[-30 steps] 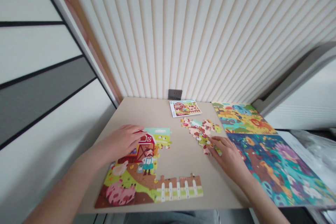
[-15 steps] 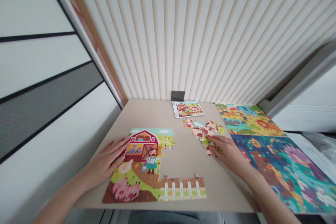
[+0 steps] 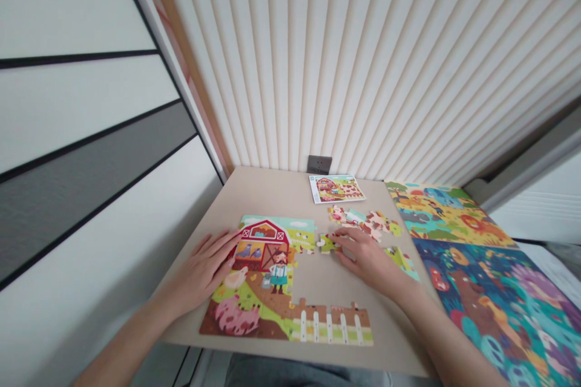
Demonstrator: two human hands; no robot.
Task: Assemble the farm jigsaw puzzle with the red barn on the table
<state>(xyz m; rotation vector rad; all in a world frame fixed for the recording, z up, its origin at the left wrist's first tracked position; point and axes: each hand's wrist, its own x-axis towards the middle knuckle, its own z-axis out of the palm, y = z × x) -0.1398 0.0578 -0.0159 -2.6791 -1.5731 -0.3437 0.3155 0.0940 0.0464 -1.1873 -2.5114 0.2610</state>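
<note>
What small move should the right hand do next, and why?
Perhaps slide the small green-and-white puzzle piece left, testing its fit: the bare right hand touches it, and it lies close to the similarly green upper-right edge of the multicoloured, partly assembled farm puzzle.

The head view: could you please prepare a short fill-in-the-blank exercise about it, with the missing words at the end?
1. The left hand lies at the ____ edge of the farm puzzle.
2. The right hand holds a puzzle piece that is mostly ____.
3. On the right side of the view lie ____ large animal pictures.
4. The slats of the fence at the farm puzzle's bottom are ____.

Missing words: left; green; two; white.
</note>
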